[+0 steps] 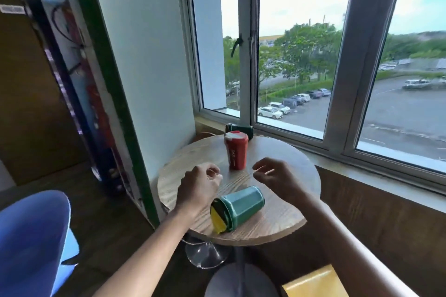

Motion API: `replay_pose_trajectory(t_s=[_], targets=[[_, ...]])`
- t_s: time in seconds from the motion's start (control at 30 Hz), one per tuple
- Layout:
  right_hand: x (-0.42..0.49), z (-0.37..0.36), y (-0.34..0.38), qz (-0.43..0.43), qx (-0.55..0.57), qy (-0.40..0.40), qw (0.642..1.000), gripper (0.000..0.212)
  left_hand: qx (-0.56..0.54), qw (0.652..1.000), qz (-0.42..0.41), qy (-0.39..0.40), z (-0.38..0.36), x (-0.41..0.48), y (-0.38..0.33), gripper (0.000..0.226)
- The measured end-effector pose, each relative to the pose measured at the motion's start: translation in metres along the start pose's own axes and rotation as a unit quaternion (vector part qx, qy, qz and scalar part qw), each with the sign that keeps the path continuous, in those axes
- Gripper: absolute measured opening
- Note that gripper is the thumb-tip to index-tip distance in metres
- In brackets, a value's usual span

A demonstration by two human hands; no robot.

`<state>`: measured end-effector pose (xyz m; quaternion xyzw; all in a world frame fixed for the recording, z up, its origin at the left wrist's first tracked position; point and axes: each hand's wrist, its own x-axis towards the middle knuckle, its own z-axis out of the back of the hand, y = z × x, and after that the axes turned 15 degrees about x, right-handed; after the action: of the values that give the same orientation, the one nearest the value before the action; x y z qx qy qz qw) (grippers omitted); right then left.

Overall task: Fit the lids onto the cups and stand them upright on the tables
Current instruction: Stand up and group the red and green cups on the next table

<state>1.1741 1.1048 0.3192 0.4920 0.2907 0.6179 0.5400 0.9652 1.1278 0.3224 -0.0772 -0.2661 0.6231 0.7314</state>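
A red cup (236,149) with its lid on stands upright near the far side of the round wooden table (284,219). A teal cup (241,207) lies on its side near the front edge, its dark lid with a yellow flap (218,218) facing me. Behind the red cup a dark green cup (243,128) lies on its side by the window sill. My left hand (198,185) hovers left of the red cup, fingers loosely curled, holding nothing. My right hand (277,178) hovers on the other side of that cup, fingers apart and empty.
A window frame (246,55) and sill run behind the table. A tall panel with a poster (101,94) stands to the left. A blue seat (31,236) is at lower left, a grey stool (241,282) and a yellow object (313,284) below the table edge.
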Motion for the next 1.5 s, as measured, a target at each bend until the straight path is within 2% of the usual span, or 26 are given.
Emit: replay_pose_trajectory(t_s=[0.13,0.3,0.57,0.7,0.8,1.0,1.13,1.17,1.3,1.5], targets=[[0.069,-0.028,-0.025,-0.016,-0.001,-0.028,0.999,0.012,-0.005,0.999,-0.015,0.029,-0.024,0.076,0.026,0.018],[0.128,-0.050,-0.031,-0.056,-0.026,-0.068,0.996,0.014,-0.021,0.996,-0.044,0.074,-0.040,0.160,0.045,0.026],[0.158,-0.069,-0.034,-0.122,-0.088,-0.146,0.978,0.014,-0.110,0.974,-0.117,0.157,-0.102,0.228,0.071,0.087],[0.149,-0.091,-0.019,-0.190,-0.105,-0.222,0.951,0.013,-0.174,0.950,-0.158,0.203,-0.132,0.253,0.083,0.101],[0.135,-0.112,-0.003,-0.246,-0.129,-0.270,0.922,0.020,-0.205,0.929,-0.202,0.231,-0.140,0.267,0.085,0.108],[0.094,-0.140,0.003,-0.350,-0.187,-0.345,0.851,0.034,-0.285,0.881,-0.260,0.273,-0.150,0.286,0.074,0.104],[0.068,-0.157,0.009,-0.415,-0.183,-0.383,0.805,0.056,-0.321,0.859,-0.262,0.301,-0.162,0.290,0.071,0.066],[0.062,-0.160,0.010,-0.426,-0.173,-0.392,0.797,0.062,-0.321,0.856,-0.259,0.313,-0.164,0.291,0.071,0.063],[0.046,-0.174,0.010,-0.450,-0.118,-0.418,0.780,0.079,-0.318,0.864,-0.238,0.309,-0.172,0.290,0.071,0.090],[0.039,-0.183,0.003,-0.470,-0.098,-0.441,0.758,0.079,-0.321,0.868,-0.260,0.277,-0.164,0.282,0.082,0.084]])
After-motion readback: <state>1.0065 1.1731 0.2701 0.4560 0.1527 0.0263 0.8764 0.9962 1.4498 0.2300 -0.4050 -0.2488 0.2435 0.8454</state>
